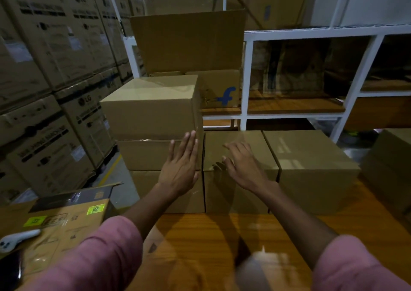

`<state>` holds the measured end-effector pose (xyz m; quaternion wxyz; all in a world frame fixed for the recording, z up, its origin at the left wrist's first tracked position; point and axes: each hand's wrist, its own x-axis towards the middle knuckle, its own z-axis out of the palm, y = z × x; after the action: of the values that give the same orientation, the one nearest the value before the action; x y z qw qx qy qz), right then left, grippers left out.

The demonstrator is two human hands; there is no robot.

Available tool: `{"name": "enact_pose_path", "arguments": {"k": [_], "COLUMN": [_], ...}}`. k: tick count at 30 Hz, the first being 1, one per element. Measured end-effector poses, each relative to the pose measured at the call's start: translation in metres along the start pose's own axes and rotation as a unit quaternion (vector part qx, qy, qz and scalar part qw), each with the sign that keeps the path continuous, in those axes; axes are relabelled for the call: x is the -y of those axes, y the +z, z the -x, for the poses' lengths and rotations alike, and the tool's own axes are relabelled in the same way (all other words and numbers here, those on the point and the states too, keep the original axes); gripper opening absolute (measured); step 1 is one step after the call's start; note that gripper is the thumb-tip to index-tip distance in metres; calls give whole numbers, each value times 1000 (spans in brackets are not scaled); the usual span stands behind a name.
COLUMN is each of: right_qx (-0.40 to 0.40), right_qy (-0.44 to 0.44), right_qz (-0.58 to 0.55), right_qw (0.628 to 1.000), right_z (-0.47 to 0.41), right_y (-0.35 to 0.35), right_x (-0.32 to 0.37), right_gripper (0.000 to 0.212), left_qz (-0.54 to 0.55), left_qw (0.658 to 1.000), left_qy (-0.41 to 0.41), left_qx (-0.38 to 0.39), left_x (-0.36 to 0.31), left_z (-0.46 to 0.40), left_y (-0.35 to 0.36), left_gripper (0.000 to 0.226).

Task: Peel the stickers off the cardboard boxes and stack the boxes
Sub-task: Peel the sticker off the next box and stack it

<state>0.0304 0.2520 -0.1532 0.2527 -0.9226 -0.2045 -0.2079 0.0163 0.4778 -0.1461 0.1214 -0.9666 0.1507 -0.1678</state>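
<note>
On the wooden worktop we square the plain brown cardboard stack. Left hand flat against it; right hand hovers, fingers loose, empty.

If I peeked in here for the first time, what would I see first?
Two bare hands reaching out in the middle: the left hand flat against a stack of brown boxes, the right hand spread over a lower box beside it. Behind sits a box with a blue f mark in a white shelf. Bright green stickers shine on a flat carton at bottom left.
</note>
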Motion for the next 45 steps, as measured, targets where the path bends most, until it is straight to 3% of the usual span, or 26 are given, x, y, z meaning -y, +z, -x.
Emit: {"name": "enact_pose_path", "arguments": {"k": [15, 23, 31, 41, 45], "right_qx": [-12, -58, -77, -113, -120], "right_qy": [-10, 85, 218, 309, 322], "right_qz": [55, 90, 182, 185, 191], "right_qw": [998, 991, 956, 926, 920], "right_z": [23, 77, 158, 241, 267], "right_y": [1, -25, -92, -189, -226], "right_x": [-28, -77, -128, -203, -254], "right_gripper": [50, 44, 45, 49, 41], "left_qz": [29, 81, 142, 183, 182], "left_qw": [1000, 993, 973, 942, 939], "left_qy": [1, 80, 179, 280, 292], "left_qx": [-8, -3, -23, -13, 0], "left_x": [-53, -122, -217, -346, -409], "left_z": [9, -5, -31, -57, -72], "left_y": [0, 5, 8, -25, -37], "left_gripper": [97, 93, 95, 90, 88]}}
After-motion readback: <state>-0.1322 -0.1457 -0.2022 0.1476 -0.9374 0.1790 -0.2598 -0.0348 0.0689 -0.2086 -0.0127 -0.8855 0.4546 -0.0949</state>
